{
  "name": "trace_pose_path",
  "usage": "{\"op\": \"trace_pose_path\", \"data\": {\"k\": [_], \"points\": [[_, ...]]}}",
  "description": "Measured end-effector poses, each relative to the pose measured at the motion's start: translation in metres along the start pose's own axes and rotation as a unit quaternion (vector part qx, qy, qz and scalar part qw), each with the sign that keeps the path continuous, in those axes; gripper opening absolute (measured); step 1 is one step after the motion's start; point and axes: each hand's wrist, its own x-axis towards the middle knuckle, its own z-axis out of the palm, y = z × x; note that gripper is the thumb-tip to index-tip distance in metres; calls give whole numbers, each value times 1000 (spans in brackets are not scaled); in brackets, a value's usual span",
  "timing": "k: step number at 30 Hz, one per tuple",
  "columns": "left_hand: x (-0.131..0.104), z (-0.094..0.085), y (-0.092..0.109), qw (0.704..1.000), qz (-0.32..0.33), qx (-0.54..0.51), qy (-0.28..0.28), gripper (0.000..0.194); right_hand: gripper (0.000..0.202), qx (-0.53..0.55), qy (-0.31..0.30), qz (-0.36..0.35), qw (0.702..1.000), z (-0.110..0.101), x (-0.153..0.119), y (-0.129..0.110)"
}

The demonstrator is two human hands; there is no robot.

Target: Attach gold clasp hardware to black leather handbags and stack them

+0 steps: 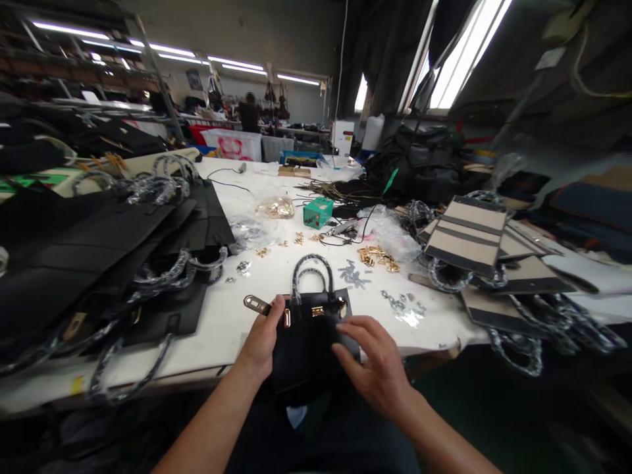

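Observation:
A black handbag piece (pixel 309 355) lies at the table's front edge, its lower part hanging toward my lap. Its looped handles (pixel 312 263) are wrapped in clear film, and gold-coloured fittings (pixel 317 311) sit along its upper part. My left hand (pixel 261 342) grips its left side, thumb on top. Beside that thumb a strap with a slotted metal plate (pixel 257 304) sticks out to the left. Over the right side is my right hand (pixel 372 359), thumb and forefinger apart, fingertips at the black surface. Whether those fingertips press on it, I cannot tell.
Black bag pieces with wrapped handles (pixel 168 263) are piled left; beige-backed panels (pixel 467 230) are stacked right. Loose gold fittings (pixel 378 257) and grey metal plates (pixel 353 273) lie ahead, near a green box (pixel 318 212) with a cable. A person (pixel 249 113) is far back.

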Motion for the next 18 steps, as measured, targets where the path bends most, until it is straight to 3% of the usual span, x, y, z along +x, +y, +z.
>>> {"op": "trace_pose_path", "data": {"k": [4, 9, 14, 18], "points": [[-17, 14, 12, 998, -28, -54, 13, 46, 33, 55, 11, 35, 998, 19, 8, -18], [-24, 15, 18, 998, -27, -44, 36, 51, 29, 75, 39, 54, 995, 34, 31, -16], [-28, 11, 17, 998, -36, -50, 28, 54, 15, 85, 12, 23, 996, 40, 36, -14], [-25, 8, 13, 998, -31, -32, 32, 58, 15, 82, -57, 1, 995, 33, 37, -9]]}}
